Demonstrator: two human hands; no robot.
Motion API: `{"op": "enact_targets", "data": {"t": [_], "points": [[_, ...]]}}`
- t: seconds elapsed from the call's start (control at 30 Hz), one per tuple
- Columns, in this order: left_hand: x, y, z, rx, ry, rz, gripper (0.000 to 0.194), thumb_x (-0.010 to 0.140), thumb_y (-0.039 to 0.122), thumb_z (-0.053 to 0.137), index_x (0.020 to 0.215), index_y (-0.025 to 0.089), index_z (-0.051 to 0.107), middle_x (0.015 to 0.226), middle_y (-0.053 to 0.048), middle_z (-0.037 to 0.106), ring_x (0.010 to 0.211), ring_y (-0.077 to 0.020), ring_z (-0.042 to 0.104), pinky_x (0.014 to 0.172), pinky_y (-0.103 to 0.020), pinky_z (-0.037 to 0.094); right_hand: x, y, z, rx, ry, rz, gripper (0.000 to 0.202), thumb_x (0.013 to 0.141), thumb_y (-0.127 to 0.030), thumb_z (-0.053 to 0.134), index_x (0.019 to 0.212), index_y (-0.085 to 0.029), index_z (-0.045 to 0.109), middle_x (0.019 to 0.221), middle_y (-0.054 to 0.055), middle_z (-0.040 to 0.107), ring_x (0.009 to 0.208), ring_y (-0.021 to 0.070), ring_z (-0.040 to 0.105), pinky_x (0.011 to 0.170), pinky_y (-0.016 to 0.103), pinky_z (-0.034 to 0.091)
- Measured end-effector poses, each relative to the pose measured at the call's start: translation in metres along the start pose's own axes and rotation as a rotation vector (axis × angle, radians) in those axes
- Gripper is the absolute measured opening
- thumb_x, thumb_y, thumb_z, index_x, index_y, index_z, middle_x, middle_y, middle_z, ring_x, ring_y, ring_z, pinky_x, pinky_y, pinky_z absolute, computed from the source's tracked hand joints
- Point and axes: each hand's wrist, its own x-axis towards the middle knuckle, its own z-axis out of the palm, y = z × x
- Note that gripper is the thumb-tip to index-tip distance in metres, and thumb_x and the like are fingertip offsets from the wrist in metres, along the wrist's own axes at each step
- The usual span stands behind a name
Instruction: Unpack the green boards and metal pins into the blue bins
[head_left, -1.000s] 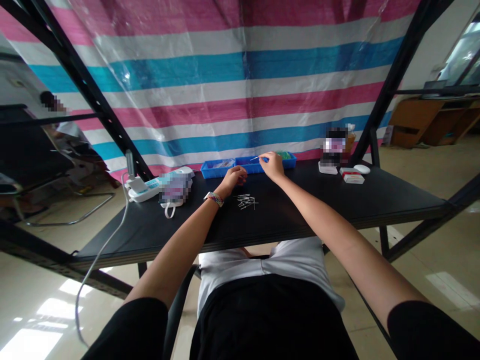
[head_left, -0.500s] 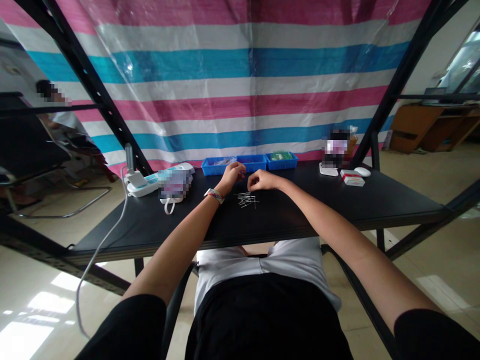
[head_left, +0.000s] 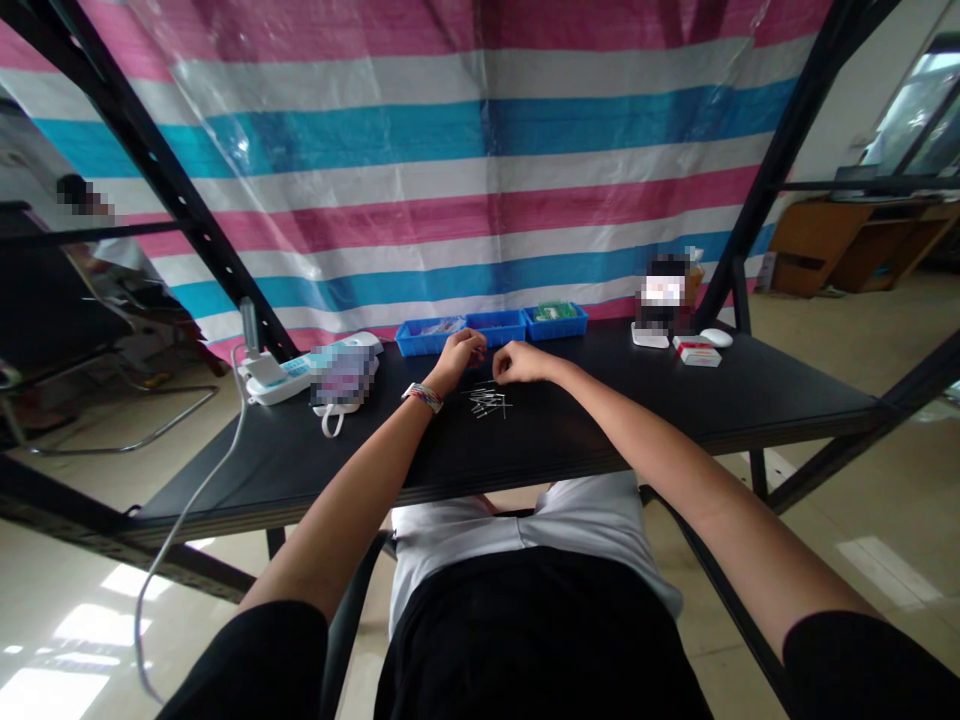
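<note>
My left hand (head_left: pixel 463 354) is just in front of the blue bins, fingers curled together; anything between them is too small to make out. Beside it on the right, my right hand (head_left: pixel 521 362) has its fingertips pinched low over the table. A thin pale line shows by those fingertips, but I cannot tell whether it is held or lying there. Below both hands lies a small loose pile of thin, shiny metal pins (head_left: pixel 489 402). Around my left wrist is a woven multicoloured band (head_left: pixel 424 396).
Behind the hands stand blue bins (head_left: pixel 421 345), one with a green item (head_left: pixel 555 311). A white power strip (head_left: pixel 281 385) and a strapped pouch (head_left: pixel 343 385) sit left on the black table (head_left: pixel 585 440). A red-and-white box (head_left: pixel 697 351) and a mouse (head_left: pixel 717 338) are right.
The whole view has shifted slightly. My right hand stays low by the pile, and a thin pale line now shows near its fingertips. The left hand has hardly moved.
</note>
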Motion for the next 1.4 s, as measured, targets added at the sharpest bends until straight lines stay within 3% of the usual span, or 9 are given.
{"op": "enact_targets", "data": {"t": [0.27, 0.53, 0.8, 1.03, 1.2, 1.4], "points": [[0.006, -0.007, -0.002, 0.102, -0.012, 0.055, 0.019, 0.080, 0.032, 0.070, 0.068, 0.020, 0.062, 0.061, -0.002, 0.060, 0.057, -0.0140, 0.055, 0.055, -0.025, 0.040, 0.004, 0.012, -0.001, 0.226, 0.298, 0.014, 0.011, 0.077, -0.009, 0.075, 0.076, -0.018, 0.069, 0.068, -0.003, 0.070, 0.053, 0.0116, 0.062, 0.055, 0.023, 0.045], [0.009, -0.009, -0.003, 0.071, -0.022, -0.010, 0.031, 0.086, 0.036, 0.071, 0.065, 0.021, 0.056, 0.054, -0.002, 0.055, 0.051, -0.0136, 0.053, 0.053, -0.025, 0.040, 0.008, 0.014, -0.002, 0.387, 0.482, -0.045, 0.009, 0.076, -0.017, 0.074, 0.079, -0.020, 0.067, 0.076, -0.001, 0.071, 0.054, 0.0135, 0.066, 0.046, 0.022, 0.047], [0.004, -0.004, -0.003, -0.021, -0.051, 0.038, 0.034, 0.090, 0.039, 0.076, 0.071, 0.020, 0.056, 0.063, 0.002, 0.052, 0.057, -0.0106, 0.055, 0.060, -0.023, 0.048, 0.009, 0.014, -0.003, 0.539, 0.512, -0.061, 0.015, 0.076, -0.021, 0.081, 0.079, -0.020, 0.066, 0.073, -0.002, 0.069, 0.051, 0.0109, 0.062, 0.046, 0.021, 0.049], [0.004, -0.005, -0.004, -0.009, -0.018, 0.086, 0.039, 0.080, 0.048, 0.087, 0.074, 0.018, 0.064, 0.069, -0.002, 0.063, 0.067, -0.0137, 0.060, 0.066, -0.026, 0.050, 0.008, 0.008, -0.002, 0.777, 0.516, 0.085, 0.020, 0.078, -0.022, 0.085, 0.080, -0.020, 0.065, 0.060, -0.004, 0.065, 0.052, 0.0111, 0.062, 0.049, 0.019, 0.054], [0.005, -0.004, -0.004, -0.011, 0.014, 0.123, 0.042, 0.068, 0.051, 0.095, 0.075, 0.017, 0.071, 0.071, -0.003, 0.066, 0.071, -0.0153, 0.061, 0.067, -0.027, 0.049, 0.007, 0.003, -0.003, 0.928, 0.522, 0.157, 0.017, 0.083, -0.014, 0.080, 0.080, -0.019, 0.064, 0.069, -0.003, 0.070, 0.055, 0.0091, 0.064, 0.052, 0.018, 0.055], [0.000, 0.000, -0.002, -0.025, 0.003, 0.135, 0.041, 0.066, 0.047, 0.097, 0.075, 0.016, 0.073, 0.072, -0.003, 0.067, 0.070, -0.0141, 0.059, 0.066, -0.027, 0.047, 0.006, 0.003, -0.004, 0.986, 0.505, 0.244, 0.017, 0.091, -0.014, 0.077, 0.083, -0.019, 0.063, 0.073, -0.002, 0.071, 0.055, 0.0082, 0.065, 0.054, 0.018, 0.056]]}}
